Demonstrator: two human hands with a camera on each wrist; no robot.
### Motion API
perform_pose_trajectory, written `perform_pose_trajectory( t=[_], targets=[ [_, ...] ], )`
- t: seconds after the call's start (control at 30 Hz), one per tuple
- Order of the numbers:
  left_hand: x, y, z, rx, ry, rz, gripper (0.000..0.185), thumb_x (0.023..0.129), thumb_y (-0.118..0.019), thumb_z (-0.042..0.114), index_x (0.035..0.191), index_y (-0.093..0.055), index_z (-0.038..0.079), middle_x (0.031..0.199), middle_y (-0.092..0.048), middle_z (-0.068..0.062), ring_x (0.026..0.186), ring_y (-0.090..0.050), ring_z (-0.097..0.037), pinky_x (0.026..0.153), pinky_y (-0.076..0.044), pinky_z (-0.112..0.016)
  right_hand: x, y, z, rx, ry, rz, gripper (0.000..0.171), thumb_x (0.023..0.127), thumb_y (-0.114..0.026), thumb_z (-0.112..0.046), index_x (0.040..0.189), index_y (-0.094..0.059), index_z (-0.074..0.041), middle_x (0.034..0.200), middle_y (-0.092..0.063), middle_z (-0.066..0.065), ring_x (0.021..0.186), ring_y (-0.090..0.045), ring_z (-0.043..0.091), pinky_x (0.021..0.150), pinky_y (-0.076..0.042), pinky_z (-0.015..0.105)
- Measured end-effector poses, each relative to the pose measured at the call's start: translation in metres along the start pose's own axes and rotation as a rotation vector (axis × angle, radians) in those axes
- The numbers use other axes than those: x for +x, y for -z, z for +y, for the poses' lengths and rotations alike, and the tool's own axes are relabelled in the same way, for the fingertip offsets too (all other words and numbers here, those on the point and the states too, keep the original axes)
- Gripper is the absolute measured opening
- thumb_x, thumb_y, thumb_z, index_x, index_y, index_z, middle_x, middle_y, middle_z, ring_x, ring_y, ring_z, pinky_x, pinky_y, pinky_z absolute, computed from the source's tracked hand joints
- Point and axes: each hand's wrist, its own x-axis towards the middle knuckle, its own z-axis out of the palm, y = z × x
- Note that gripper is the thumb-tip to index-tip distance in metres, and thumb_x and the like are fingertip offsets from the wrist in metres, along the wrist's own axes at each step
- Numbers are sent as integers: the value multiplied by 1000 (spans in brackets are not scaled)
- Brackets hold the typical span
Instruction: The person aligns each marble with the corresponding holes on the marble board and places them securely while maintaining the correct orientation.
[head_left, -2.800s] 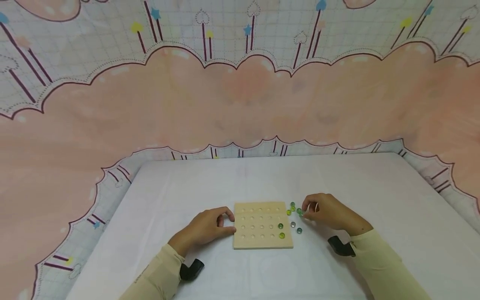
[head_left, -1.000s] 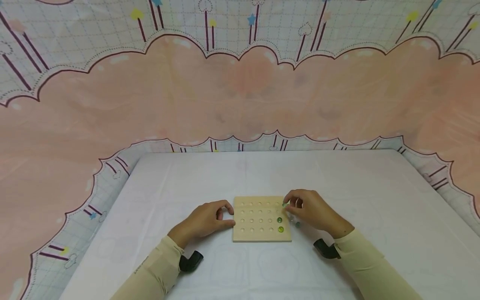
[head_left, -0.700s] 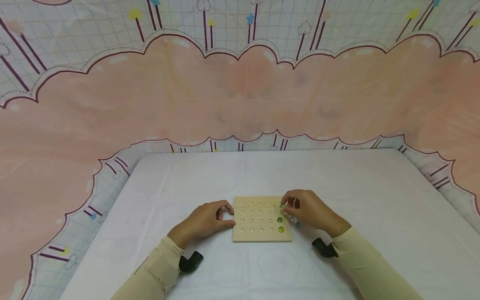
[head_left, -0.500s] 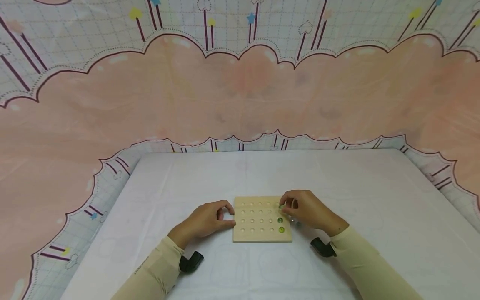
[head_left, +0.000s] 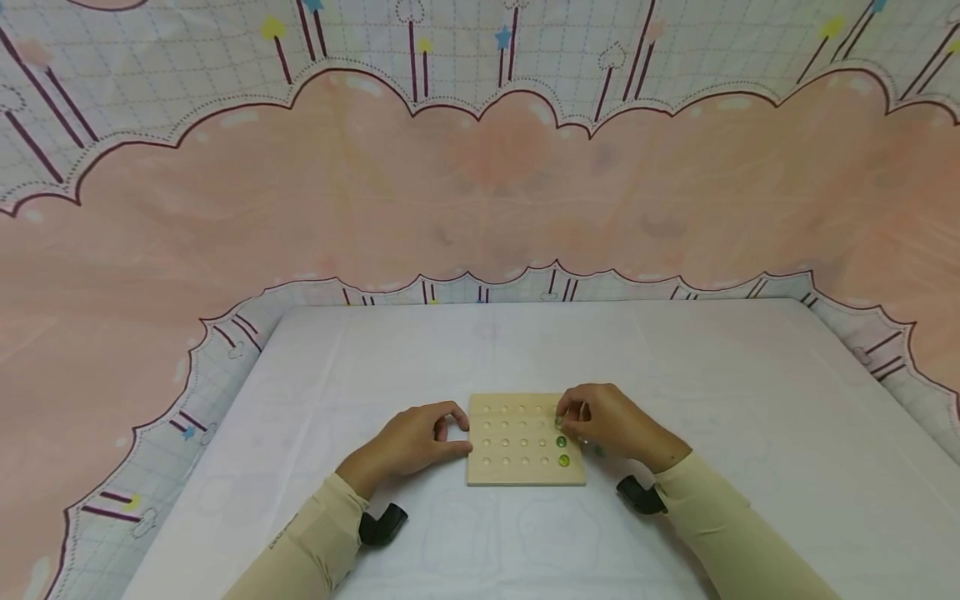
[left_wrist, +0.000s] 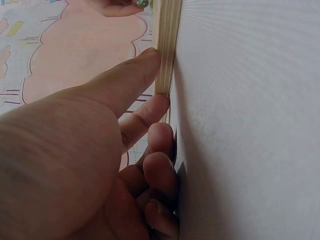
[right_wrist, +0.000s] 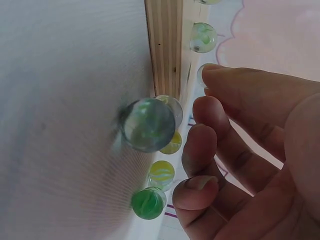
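A pale wooden board (head_left: 517, 478) with rows of round hollows lies flat on the table. My left hand (head_left: 405, 439) touches its left edge with the tips of thumb and forefinger; the other fingertips (left_wrist: 161, 172) rest near the white cloth. Over the board's right column, my right hand (head_left: 618, 425) pinches a glass marble (right_wrist: 201, 76) between thumb and forefinger, mostly hidden by them. A green marble (head_left: 561, 442) and a yellow-green marble (head_left: 564, 461) sit in the hollows just nearer to me in that column.
Beside the board's right edge, several loose marbles lie on the cloth, among them a large-looking clear-green marble (right_wrist: 148, 125), a yellow-swirled marble (right_wrist: 161, 172) and a green marble (right_wrist: 148, 203). The white-covered table (head_left: 420, 358) ends at a patterned backdrop (head_left: 450, 200).
My right hand has come left from the loose marbles to the board's right column with a marble, then a little nearer to me. My left hand has stayed at the left edge.
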Motion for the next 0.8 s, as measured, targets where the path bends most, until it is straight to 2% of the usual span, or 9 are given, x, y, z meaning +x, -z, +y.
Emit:
perform_pose_trajectory(
  t=[0.8],
  targets=[
    [-1, 0, 1, 7, 8, -1, 26, 85, -79, 42, 102, -63, 31, 70, -52, 6, 61, -46, -10, 59, -35, -25, 1, -8, 3, -47, -21, 10, 9, 88, -73, -5, 94, -72, -13, 79, -60, -3, 71, -52, 13, 57, -44, 24]
  ],
)
